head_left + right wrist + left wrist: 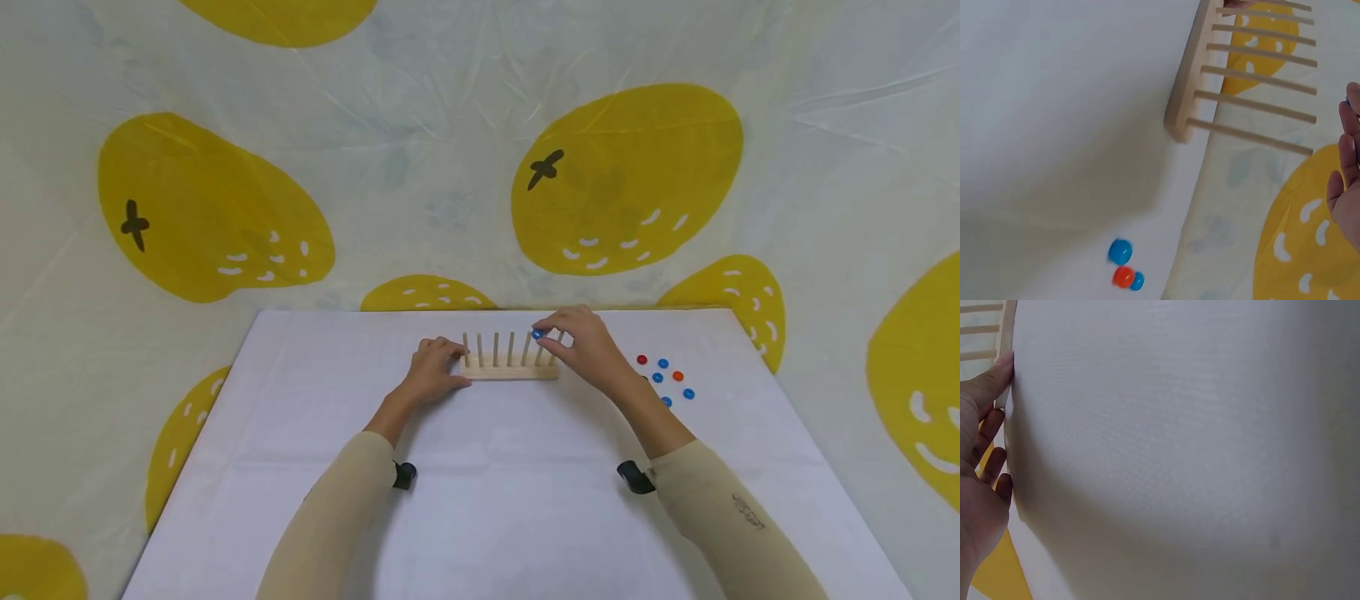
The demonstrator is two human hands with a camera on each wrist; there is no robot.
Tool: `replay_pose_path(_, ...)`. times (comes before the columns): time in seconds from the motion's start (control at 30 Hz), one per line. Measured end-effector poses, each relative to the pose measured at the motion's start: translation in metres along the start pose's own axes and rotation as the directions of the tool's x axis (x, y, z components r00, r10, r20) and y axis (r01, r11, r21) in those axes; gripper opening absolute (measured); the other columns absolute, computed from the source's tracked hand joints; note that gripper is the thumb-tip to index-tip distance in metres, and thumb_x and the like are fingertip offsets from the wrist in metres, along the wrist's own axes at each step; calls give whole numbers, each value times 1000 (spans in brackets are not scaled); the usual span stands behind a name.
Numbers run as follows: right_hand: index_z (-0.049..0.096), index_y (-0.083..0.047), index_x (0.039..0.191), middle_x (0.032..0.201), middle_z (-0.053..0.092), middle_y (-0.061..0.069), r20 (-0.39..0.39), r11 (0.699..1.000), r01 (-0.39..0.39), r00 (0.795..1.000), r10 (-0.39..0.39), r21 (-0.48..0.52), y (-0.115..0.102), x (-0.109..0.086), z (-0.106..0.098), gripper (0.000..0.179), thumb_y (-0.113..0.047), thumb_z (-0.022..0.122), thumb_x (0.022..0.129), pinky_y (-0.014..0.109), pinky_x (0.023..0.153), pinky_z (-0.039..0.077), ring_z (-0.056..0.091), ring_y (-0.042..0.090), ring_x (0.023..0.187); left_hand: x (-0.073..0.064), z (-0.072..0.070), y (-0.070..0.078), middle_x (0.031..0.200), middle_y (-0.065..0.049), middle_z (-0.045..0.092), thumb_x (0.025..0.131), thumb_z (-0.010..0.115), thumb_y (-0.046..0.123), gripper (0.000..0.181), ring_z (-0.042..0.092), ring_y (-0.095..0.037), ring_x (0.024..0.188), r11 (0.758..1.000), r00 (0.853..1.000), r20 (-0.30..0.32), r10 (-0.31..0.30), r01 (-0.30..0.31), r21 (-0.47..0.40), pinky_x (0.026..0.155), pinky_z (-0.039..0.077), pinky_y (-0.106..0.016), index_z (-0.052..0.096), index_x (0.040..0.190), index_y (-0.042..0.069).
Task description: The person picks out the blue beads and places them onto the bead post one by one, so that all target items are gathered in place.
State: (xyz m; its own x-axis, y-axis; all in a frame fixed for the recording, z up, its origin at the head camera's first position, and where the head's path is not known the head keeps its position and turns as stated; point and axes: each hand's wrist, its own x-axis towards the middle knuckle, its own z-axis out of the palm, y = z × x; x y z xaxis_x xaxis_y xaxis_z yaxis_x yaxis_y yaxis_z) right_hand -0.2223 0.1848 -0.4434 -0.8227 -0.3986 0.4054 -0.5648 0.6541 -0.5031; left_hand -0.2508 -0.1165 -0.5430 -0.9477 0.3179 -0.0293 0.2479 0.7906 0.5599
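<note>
A wooden peg rack (510, 373) with a row of several upright pegs stands near the back of the table. My left hand (433, 371) grips its left end, thumb along the front and fingers at the side and behind. In the left wrist view the thumb (994, 378) presses against the wooden base. Between thumb and fingertips my right hand (588, 346) pinches a blue bead (537, 333), up by the peg tops toward the rack's right end. The right wrist view shows the pegs (1260, 78) bare, with the hand (1349, 169) partly cut off at the edge.
Several loose beads lie right of the rack, among them a red bead (642, 360), an orange bead (678, 377) and a blue bead (689, 394). The right forearm partly covers this group. A white cloth covers the table (495, 500); a patterned curtain (435, 167) hangs behind it.
</note>
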Motion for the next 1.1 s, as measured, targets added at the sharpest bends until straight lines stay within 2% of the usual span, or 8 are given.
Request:
replay_pose_path(0.13, 78, -8, 112, 103, 78, 8, -10, 1000, 23, 1000, -23, 1, -6, 12, 11, 23, -11, 80, 90, 47, 88, 47, 61, 30, 103, -1, 0, 1, 133, -7, 62, 83, 89, 31, 58, 44, -32, 134, 1000, 1000, -3, -2, 2, -12, 112, 35, -53, 67, 133, 12)
replay_pose_path(0.2, 78, -8, 112, 103, 78, 8, 0, 1000, 23, 1000, -23, 0, -10, 18, 18, 23, -13, 80, 90, 47, 91, 47, 61, 31, 104, -1, 1, 1, 132, -7, 62, 82, 89, 31, 57, 44, -32, 133, 1000, 1000, -3, -6, 6, -17, 112, 35, -53, 68, 132, 13)
replay_pose_path(0.43, 78, -9, 113, 102, 79, 6, 46, 1000, 4, 999, -3, -24, -21, 35, 38, 22, -17, 79, 92, 43, 84, 50, 63, 29, 98, 0, 1, 0, 132, -7, 62, 83, 88, 33, 56, 43, -32, 133, 1000, 1000, 4, -5, 5, -21, 113, 35, -53, 68, 132, 14)
replay_pose_path(0.53, 78, -9, 113, 102, 79, 6, 63, 1000, 7, 998, -6, -24, -25, 41, 44, 22, -18, 78, 93, 42, 86, 50, 64, 29, 97, 1, 1, -1, 132, -7, 62, 83, 88, 34, 56, 44, -32, 133, 1000, 1000, 6, -3, 3, -6, 113, 35, -54, 68, 132, 15)
replay_pose_path(0.7, 78, -9, 111, 100, 79, 5, 79, 999, 18, 997, -16, -30, -31, 50, 51, 21, -20, 78, 93, 42, 86, 51, 65, 28, 96, 2, 1, -2, 131, -7, 62, 83, 88, 36, 58, 44, -32, 132, 1000, 1000, 10, 5, -5, 15, 111, 36, -53, 67, 132, 15)
replay_pose_path(0.9, 79, -12, 112, 101, 79, 1, 122, 999, 4, 993, 1, -45, -39, 60, 57, 21, -21, 78, 93, 49, 90, 46, 63, 27, 98, 2, 0, -1, 131, -7, 61, 84, 87, 36, 58, 43, -32, 132, 1000, 1000, 18, 1, -1, 4, 111, 36, -53, 66, 133, 15)
replay_pose_path(1.1, 80, -14, 111, 101, 79, -1, 168, 998, 15, 986, -4, -64, -46, 68, 62, 20, -22, 79, 92, 49, 87, 44, 62, 26, 97, 1, -2, 0, 130, -8, 62, 83, 88, 33, 55, 44, -34, 131, 1000, 1000, 6, 14, -14, 7, 109, 36, -55, 68, 130, 13)
